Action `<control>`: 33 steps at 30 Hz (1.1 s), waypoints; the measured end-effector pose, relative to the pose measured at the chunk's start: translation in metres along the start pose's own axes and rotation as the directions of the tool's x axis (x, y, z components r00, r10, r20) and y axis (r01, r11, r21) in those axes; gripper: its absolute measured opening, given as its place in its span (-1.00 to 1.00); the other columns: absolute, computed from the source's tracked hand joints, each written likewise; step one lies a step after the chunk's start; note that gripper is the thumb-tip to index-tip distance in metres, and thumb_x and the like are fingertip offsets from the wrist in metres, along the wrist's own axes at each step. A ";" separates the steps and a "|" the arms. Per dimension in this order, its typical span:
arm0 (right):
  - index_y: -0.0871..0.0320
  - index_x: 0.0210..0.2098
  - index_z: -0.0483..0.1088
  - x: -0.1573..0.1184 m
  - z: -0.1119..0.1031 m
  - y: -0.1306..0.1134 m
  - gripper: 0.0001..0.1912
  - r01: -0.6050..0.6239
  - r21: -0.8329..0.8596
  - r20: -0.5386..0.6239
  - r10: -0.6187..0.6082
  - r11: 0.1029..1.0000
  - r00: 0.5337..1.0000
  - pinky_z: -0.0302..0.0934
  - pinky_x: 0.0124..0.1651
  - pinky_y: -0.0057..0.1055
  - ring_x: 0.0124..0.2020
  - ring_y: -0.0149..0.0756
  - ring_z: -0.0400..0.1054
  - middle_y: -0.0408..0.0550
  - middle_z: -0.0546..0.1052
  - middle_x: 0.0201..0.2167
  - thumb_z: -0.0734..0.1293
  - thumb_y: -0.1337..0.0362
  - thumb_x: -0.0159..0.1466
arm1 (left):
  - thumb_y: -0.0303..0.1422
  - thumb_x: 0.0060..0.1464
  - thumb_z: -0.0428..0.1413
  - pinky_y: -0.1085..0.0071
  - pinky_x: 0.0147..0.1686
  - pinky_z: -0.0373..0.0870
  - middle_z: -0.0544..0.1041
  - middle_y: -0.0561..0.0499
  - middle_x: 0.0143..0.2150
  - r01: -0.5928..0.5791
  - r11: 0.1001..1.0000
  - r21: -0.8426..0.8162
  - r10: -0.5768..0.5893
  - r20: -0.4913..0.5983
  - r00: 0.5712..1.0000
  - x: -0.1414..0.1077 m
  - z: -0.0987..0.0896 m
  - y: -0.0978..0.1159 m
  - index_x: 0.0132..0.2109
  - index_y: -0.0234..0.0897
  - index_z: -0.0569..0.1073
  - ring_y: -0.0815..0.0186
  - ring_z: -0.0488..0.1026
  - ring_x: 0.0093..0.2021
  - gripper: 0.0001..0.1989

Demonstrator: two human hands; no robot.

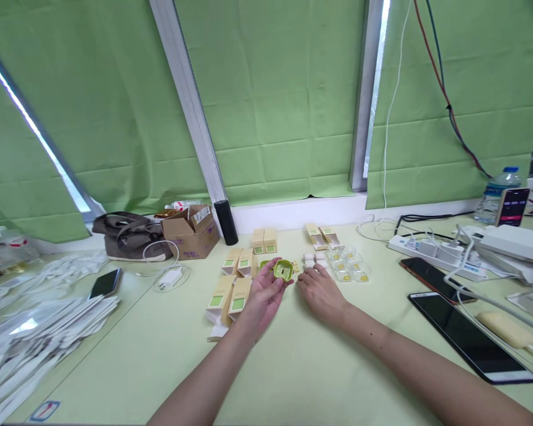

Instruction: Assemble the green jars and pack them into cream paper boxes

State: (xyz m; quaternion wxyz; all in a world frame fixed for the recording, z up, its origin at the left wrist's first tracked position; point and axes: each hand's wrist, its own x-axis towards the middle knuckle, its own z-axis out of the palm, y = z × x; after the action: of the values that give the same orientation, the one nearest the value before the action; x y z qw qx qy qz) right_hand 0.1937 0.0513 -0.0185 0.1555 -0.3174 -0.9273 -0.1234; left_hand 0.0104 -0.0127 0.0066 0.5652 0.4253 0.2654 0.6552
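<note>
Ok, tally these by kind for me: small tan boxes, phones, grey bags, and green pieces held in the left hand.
Small tan boxes: 8
Phones: 4
Grey bag: 1
Green piece in the left hand: 1
Total: 14

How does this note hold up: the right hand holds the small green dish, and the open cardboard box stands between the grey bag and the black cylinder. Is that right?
Not quite: in the head view, the left hand holds the small green dish, not the right hand. The open cardboard box does stand between the grey bag and the black cylinder.
</note>
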 end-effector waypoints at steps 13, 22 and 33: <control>0.18 -0.24 0.54 -0.023 0.013 -0.005 -0.78 0.058 0.144 -0.215 -0.026 0.988 0.976 0.11 -0.06 -0.24 -0.18 -0.13 0.34 0.07 0.59 -0.25 0.31 0.56 0.26 | -0.34 -0.15 0.53 0.30 0.07 0.43 0.66 -0.10 0.01 -0.080 0.987 0.142 0.089 -0.054 0.995 0.001 0.007 0.004 0.05 -0.22 0.40 0.20 0.60 -0.01 -0.34; 0.16 -0.36 0.47 -0.019 0.022 -0.003 -0.77 0.058 0.229 -0.406 0.041 0.972 0.913 0.11 -0.22 -0.27 -0.32 -0.18 0.33 -0.01 0.53 -0.42 0.29 0.59 0.25 | -0.32 -0.17 0.54 0.34 -0.01 0.43 0.67 -0.07 -0.07 -0.092 0.980 0.177 0.108 -0.081 0.991 0.000 0.007 0.003 0.03 -0.22 0.42 0.22 0.61 -0.08 -0.36; 0.06 -0.17 0.57 -0.021 -0.015 0.013 -0.87 0.162 0.917 -0.352 0.550 0.364 0.757 0.47 -0.12 -0.22 -0.15 -0.15 0.51 0.02 0.61 -0.16 0.37 0.20 0.40 | -0.34 -0.14 0.52 0.35 -0.01 0.44 0.67 -0.07 -0.02 -0.101 0.964 0.247 0.123 -0.076 0.990 0.003 0.002 -0.003 0.04 -0.21 0.43 0.27 0.59 -0.08 -0.38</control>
State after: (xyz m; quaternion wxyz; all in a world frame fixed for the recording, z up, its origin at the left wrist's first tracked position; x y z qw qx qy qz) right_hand 0.2202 0.0446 -0.0105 0.6089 -0.2340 -0.6811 0.3326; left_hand 0.0132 -0.0096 0.0058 0.4583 0.4755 0.3443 0.6673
